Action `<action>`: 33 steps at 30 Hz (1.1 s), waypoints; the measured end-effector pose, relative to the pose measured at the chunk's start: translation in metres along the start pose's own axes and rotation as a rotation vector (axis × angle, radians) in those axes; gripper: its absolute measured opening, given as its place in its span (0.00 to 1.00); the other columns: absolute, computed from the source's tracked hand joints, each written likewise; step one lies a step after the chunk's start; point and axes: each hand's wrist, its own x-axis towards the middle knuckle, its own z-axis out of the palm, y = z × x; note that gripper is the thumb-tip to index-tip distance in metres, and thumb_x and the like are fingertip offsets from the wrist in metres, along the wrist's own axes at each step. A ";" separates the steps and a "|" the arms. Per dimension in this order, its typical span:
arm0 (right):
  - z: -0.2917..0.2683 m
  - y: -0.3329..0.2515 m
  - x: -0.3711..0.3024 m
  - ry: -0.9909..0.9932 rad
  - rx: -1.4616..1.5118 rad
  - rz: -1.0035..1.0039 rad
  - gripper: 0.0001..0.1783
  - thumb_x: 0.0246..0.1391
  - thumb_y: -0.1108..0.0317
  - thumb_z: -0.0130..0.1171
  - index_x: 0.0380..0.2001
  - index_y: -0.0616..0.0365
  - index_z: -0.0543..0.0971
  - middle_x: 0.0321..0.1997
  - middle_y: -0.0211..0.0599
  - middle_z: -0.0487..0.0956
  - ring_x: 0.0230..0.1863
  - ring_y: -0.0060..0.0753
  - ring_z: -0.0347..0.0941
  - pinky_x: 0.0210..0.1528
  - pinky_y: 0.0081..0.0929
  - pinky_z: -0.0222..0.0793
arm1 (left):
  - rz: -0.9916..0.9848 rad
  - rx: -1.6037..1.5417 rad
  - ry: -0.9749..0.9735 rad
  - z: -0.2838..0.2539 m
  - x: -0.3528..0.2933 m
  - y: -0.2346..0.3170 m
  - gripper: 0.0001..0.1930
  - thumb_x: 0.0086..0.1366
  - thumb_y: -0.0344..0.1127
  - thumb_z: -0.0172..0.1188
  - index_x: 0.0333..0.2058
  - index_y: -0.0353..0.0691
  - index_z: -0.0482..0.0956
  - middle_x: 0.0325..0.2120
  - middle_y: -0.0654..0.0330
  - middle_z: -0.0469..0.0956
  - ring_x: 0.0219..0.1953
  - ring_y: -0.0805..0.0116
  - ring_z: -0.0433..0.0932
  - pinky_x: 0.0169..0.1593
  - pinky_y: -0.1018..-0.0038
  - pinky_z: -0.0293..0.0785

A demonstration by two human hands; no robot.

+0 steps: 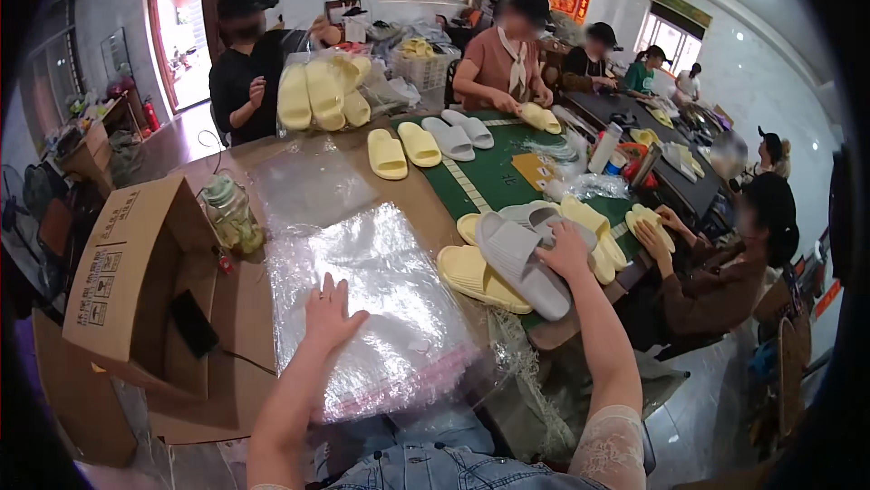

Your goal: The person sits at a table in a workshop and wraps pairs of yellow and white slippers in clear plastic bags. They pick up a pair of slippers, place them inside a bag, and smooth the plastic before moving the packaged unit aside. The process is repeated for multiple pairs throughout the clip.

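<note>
My left hand (330, 316) lies with fingers spread on a stack of clear plastic bags (399, 272) in front of me. To the right, my right hand (565, 252) grips a grey slipper (521, 263) by its side. That slipper leans across a yellow slipper (480, 278), and a second grey slipper (526, 213) shows partly behind it. More yellow slippers (594, 223) sit just beyond my right hand, partly covered by it.
An open cardboard box (136, 263) and a green-lidded jar (231, 218) stand at left. Yellow slippers (405, 150) and grey slippers (458, 135) rest on the green mat (489, 182). Across the table a person holds bagged yellow slippers (323, 96); a co-worker at right handles another pair.
</note>
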 end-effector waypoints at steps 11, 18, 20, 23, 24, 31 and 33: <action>0.124 0.058 0.043 -0.086 0.221 0.101 0.21 0.53 0.58 0.57 0.50 0.49 0.80 0.48 0.53 0.80 0.52 0.56 0.75 0.52 0.45 0.71 | 0.052 -0.013 -0.054 0.005 0.009 0.006 0.43 0.56 0.65 0.58 0.64 0.44 0.65 0.66 0.38 0.56 0.60 0.33 0.61 0.65 0.49 0.55; 0.095 -0.008 0.043 -0.128 0.514 0.155 0.19 0.53 0.59 0.57 0.44 0.60 0.81 0.40 0.58 0.81 0.47 0.55 0.79 0.47 0.43 0.71 | 0.199 -0.011 -0.233 -0.014 -0.017 0.028 0.42 0.56 0.64 0.59 0.64 0.45 0.65 0.66 0.34 0.54 0.68 0.33 0.53 0.69 0.50 0.49; 0.095 -0.013 0.038 -0.125 0.617 0.192 0.19 0.53 0.61 0.57 0.44 0.63 0.81 0.40 0.61 0.81 0.47 0.55 0.78 0.48 0.42 0.71 | 0.248 0.044 -0.265 -0.019 -0.041 0.060 0.43 0.57 0.70 0.55 0.65 0.48 0.64 0.66 0.36 0.54 0.69 0.35 0.51 0.69 0.48 0.47; 0.131 0.019 0.047 0.092 0.649 0.107 0.20 0.52 0.64 0.58 0.44 0.66 0.81 0.45 0.62 0.80 0.48 0.51 0.79 0.49 0.39 0.70 | 0.287 0.032 -0.336 -0.027 -0.056 0.091 0.46 0.56 0.75 0.51 0.66 0.51 0.62 0.68 0.38 0.52 0.70 0.37 0.49 0.70 0.46 0.44; 0.144 0.031 0.053 0.130 0.702 0.183 0.20 0.55 0.63 0.57 0.46 0.67 0.80 0.46 0.55 0.81 0.48 0.46 0.78 0.50 0.37 0.70 | 0.293 0.009 -0.362 -0.026 -0.058 0.094 0.47 0.56 0.77 0.50 0.67 0.52 0.61 0.68 0.38 0.51 0.70 0.38 0.48 0.70 0.45 0.43; 0.148 0.001 0.068 -0.103 1.050 0.464 0.18 0.59 0.65 0.52 0.49 0.64 0.78 0.43 0.42 0.81 0.45 0.37 0.77 0.50 0.33 0.71 | 0.203 0.051 -0.350 -0.030 -0.055 0.056 0.46 0.55 0.77 0.50 0.64 0.51 0.66 0.68 0.45 0.55 0.69 0.35 0.51 0.68 0.40 0.46; 0.140 0.008 0.065 0.039 1.057 0.378 0.18 0.60 0.65 0.52 0.50 0.63 0.78 0.43 0.41 0.81 0.45 0.35 0.77 0.49 0.32 0.71 | 0.154 0.086 -0.323 -0.037 -0.049 0.045 0.45 0.55 0.77 0.51 0.63 0.50 0.68 0.67 0.46 0.57 0.69 0.35 0.51 0.68 0.39 0.46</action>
